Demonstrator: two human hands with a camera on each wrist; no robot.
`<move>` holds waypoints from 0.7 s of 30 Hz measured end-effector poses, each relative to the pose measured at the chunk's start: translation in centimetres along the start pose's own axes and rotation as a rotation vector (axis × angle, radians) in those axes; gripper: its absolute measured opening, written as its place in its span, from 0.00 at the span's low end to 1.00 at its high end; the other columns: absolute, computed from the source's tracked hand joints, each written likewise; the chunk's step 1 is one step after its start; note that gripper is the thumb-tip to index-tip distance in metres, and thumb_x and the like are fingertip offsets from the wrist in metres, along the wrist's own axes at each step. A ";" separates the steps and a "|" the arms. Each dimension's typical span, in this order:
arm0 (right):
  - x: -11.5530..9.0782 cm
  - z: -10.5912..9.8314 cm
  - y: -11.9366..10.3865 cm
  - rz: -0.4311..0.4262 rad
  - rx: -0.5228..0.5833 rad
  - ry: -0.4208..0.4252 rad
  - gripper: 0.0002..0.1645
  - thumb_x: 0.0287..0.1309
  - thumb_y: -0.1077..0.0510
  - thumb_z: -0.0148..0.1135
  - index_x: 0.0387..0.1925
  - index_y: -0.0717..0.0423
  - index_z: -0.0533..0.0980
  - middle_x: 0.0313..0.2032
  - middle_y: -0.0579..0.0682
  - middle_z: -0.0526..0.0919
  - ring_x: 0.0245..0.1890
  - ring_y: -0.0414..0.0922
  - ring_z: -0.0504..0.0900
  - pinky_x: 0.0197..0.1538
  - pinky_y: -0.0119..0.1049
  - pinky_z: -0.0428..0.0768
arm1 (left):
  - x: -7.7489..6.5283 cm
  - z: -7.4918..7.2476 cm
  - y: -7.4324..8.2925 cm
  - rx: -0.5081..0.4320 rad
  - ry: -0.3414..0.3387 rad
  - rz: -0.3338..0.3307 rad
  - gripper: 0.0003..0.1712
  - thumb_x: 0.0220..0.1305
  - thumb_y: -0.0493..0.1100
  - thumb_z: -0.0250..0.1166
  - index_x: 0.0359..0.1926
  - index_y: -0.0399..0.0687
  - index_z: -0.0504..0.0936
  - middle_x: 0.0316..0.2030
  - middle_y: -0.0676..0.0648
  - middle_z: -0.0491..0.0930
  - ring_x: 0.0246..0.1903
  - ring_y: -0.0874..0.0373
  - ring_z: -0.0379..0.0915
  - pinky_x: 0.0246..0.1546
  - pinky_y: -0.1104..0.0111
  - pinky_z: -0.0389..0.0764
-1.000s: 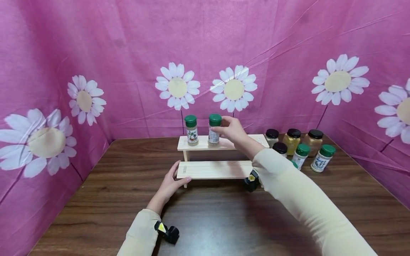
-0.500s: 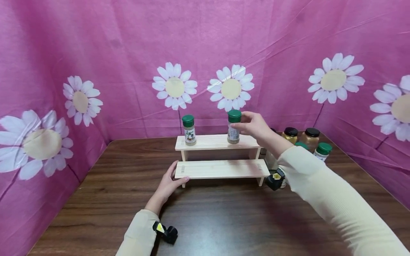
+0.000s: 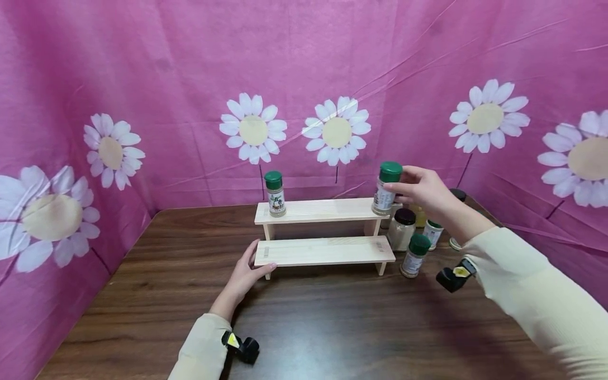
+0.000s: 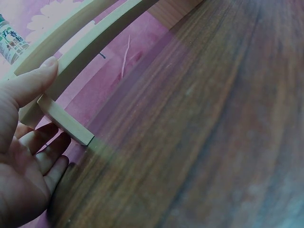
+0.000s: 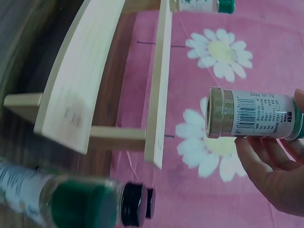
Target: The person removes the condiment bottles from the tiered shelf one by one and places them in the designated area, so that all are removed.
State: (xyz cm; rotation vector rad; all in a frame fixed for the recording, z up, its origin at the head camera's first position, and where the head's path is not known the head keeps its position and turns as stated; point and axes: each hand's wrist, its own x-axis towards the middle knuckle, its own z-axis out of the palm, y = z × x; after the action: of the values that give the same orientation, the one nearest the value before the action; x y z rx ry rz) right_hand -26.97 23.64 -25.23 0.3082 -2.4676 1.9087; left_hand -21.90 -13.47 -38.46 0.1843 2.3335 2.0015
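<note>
A two-tier wooden shelf stands on the table. My left hand holds the left end of its lower board, thumb on the front edge and fingers around the side by the leg. My right hand grips a green-capped spice jar from the right, over the right end of the upper board. In the right wrist view, a gap separates the base of this jar from the board. Another green-capped spice jar stands upright at the upper board's left end.
Right of the shelf stand several other jars, among them a black-capped jar of pale powder and a green-capped jar at the front. Some are partly hidden by my right arm. A pink flowered cloth hangs behind the brown table.
My right hand has carried the green-capped spice jar rightward along the upper board, from near the other jar to the right end. The left hand keeps its hold on the shelf.
</note>
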 end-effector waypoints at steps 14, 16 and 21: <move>-6.2 -4.9 0.2 -0.050 0.208 0.109 0.18 0.48 0.65 0.61 0.43 0.52 0.73 0.35 0.46 0.78 0.35 0.39 0.76 0.36 0.33 0.75 | 0.6 -0.3 -1.3 -0.028 -0.010 -0.010 0.47 0.48 0.36 0.66 0.64 0.38 0.47 0.56 0.34 0.60 0.52 0.50 0.60 0.51 0.60 0.56; -6.9 -5.2 0.4 -0.051 0.247 0.133 0.17 0.49 0.68 0.58 0.40 0.50 0.75 0.33 0.46 0.79 0.34 0.38 0.77 0.35 0.32 0.75 | 0.3 -0.2 -0.9 -0.030 -0.009 -0.008 0.46 0.48 0.35 0.65 0.64 0.37 0.47 0.56 0.34 0.60 0.52 0.49 0.59 0.52 0.60 0.56; -8.5 -5.6 1.1 -0.058 0.279 0.152 0.17 0.50 0.72 0.55 0.36 0.47 0.77 0.31 0.43 0.79 0.32 0.35 0.76 0.34 0.28 0.74 | -0.2 -0.1 -0.2 -0.016 -0.003 0.001 0.45 0.49 0.34 0.64 0.64 0.36 0.47 0.56 0.33 0.59 0.52 0.49 0.59 0.52 0.60 0.55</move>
State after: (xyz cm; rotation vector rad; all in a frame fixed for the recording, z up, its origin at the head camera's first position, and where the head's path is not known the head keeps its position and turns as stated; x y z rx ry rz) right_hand -19.41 30.58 -25.90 0.2236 -2.0770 2.1633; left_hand -21.71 -13.64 -38.64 0.1873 2.3150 2.0181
